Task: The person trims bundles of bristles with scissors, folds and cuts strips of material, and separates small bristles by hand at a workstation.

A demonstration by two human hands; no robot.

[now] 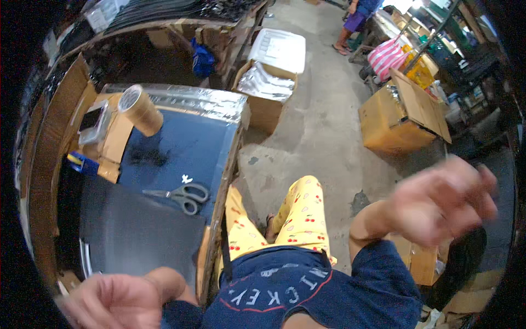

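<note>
Navy shirt [356, 290]: it lies nearest to the camera, at 6 o'clock from the centre of the view, above yellow trousers [301, 216].
Left hand [118, 304]: it is at between 7 and 8 o'clock, over the near end of the black sheet [142, 236]; the wrist bends inward and the fingers point toward 8 o'clock, blurred.
Left grip: fingers look loosely curled; I cannot tell if they pinch something or touch the sheet.
Right hand [433, 203]: it is raised at between 3 and 4 o'clock, well apart from the table, with elbow bent and fingers half bent outward.
Right grip: no held thing is clear to me; because of blur, I cannot tell how wide it is.
Black sheet: it lies at 8 o'clock on the blue tabletop [208, 131].
Scissors [189, 196]: they rest at 8 o'clock, by the far edge of the sheet, blades toward 9 o'clock, handles toward the person.
Brown roll [141, 112]: it stands at 10 o'clock, beyond the scissors.
Step in hand: in my judgement, handling of the sheet, with no cutting at this moment.
Next move: probably it calls for bringing the right hand across to the sheet, with care for the scissors.
</note>
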